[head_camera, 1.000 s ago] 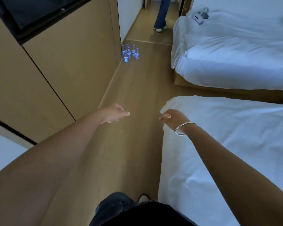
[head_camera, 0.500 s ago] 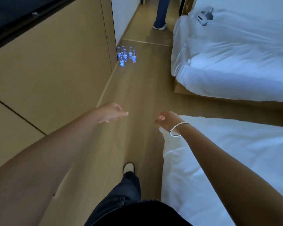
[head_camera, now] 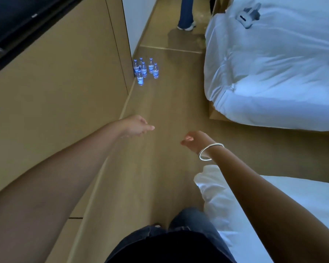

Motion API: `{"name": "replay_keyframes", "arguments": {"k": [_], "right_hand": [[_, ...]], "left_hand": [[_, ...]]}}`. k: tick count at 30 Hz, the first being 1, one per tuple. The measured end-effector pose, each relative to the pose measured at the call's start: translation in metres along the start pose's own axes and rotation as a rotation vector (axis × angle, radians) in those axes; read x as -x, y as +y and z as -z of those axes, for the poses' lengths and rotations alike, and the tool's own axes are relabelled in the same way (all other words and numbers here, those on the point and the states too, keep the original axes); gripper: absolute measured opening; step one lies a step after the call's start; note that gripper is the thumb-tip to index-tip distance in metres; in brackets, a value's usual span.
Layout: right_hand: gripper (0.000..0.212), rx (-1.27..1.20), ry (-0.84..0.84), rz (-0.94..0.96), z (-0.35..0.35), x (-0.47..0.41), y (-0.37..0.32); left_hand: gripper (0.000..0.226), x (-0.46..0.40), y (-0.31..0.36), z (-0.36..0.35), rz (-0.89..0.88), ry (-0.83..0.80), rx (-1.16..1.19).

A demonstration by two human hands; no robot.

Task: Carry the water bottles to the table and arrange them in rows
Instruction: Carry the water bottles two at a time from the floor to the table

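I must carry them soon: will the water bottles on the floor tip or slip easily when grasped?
The water bottles look tall and narrow, standing close together, so bumping one probably topples neighbours. They seem like smooth plastic, possibly slippery.

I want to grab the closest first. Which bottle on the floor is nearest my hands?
The front bottle, standing alone ahead of the cluster by the wall panel; the others stand behind it.

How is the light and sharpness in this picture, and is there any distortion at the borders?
Head view: dim, bluish light; the small clear water bottles with blue labels glow blue, their label print unreadable; wide-angle lens bends the tan wooden wall panels; left hand and right hand slightly soft.
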State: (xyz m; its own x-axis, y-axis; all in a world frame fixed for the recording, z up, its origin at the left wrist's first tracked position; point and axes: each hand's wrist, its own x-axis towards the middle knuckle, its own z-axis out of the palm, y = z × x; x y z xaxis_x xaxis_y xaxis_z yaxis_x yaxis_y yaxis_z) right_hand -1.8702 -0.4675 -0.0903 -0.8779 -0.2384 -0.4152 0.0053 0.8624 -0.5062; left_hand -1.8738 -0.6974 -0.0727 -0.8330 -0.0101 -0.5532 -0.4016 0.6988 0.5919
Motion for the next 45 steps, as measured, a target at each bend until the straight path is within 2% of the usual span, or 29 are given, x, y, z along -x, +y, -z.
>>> {"name": "replay_keyframes", "arguments": {"k": [7, 20, 28, 31, 37, 45], "right_hand": [[0.030, 0.020, -0.052, 0.031, 0.041, -0.116, -0.005], [0.027, 0.134, -0.087, 0.068, 0.182, -0.381, -0.011], [0.028, 0.138, -0.145, 0.101, 0.213, -0.513, -0.044], [0.026, 0.144, -0.155, 0.093, 0.224, -0.571, -0.059], [0.022, 0.115, -0.151, 0.039, 0.256, -0.690, -0.100], [0.029, 0.020, -0.219, -0.052, 0.266, -0.802, -0.122]], "left_hand": [[0.024, -0.100, 0.031, 0.046, -0.024, 0.013, 0.032], [0.021, -0.305, 0.137, 0.153, 0.037, 0.113, 0.214], [0.015, -0.412, 0.139, 0.227, 0.127, 0.112, 0.225], [0.021, -0.467, 0.137, 0.258, 0.133, 0.104, 0.217], [0.033, -0.582, 0.141, 0.335, 0.152, 0.044, 0.182], [0.029, -0.718, 0.147, 0.398, 0.183, -0.011, 0.190]]}}
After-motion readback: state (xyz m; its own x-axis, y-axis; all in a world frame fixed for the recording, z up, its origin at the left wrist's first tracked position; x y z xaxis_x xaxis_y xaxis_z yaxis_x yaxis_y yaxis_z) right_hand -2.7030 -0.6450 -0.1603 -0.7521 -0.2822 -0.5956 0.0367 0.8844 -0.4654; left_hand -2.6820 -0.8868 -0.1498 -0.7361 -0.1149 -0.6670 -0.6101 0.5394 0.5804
